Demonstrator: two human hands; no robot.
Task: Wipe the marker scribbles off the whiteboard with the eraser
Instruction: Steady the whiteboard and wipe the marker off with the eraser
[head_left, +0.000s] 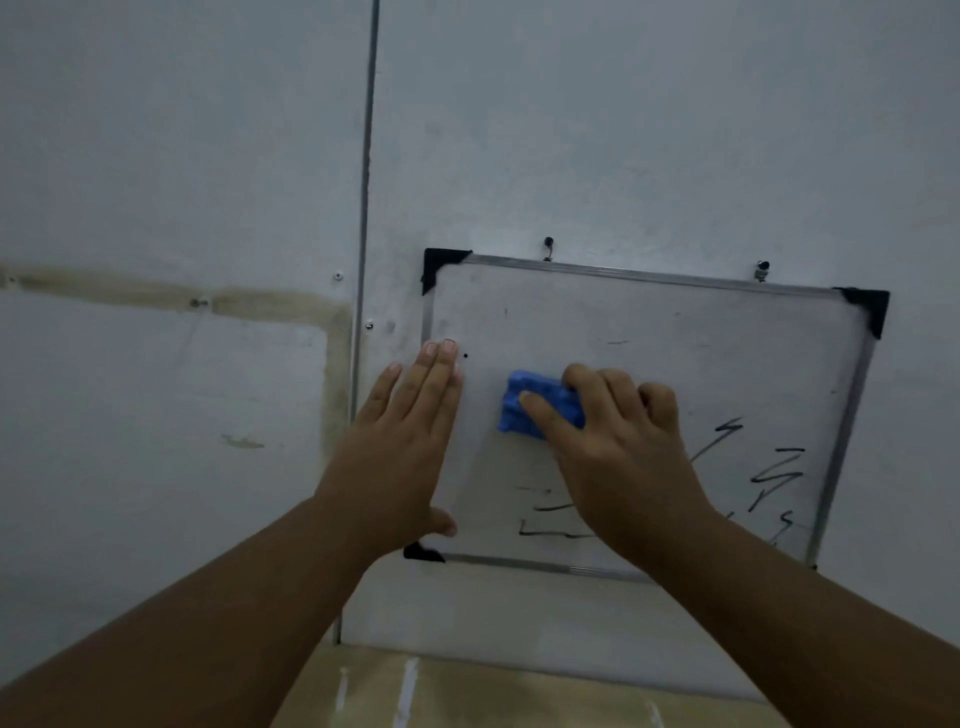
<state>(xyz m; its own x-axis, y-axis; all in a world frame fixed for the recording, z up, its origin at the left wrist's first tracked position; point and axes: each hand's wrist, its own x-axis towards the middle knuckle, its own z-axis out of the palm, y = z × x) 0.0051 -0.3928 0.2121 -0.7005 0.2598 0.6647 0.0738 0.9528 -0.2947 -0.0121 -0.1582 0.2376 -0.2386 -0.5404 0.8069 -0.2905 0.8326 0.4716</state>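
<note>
2 hands (400, 441) on whiteboard (675, 338): L flat, R (618, 447) grip clamps eraser (524, 410); scribbles (774, 473) nearby.

Single head-worn wide-angle view, facing a pale wall (623, 130) close up and tilting slightly down. The whiteboard (675, 332) is sitting right of centre, skewed so its top edge is sloping down toward the right of the frame. Both forearms are entering from the bottom corners, left hand (405, 441) and right hand (618, 452) landing mid-frame. Strip of tan surface (467, 691) is showing along the bottom edge. No second view, so nothing is overlapping.
</note>
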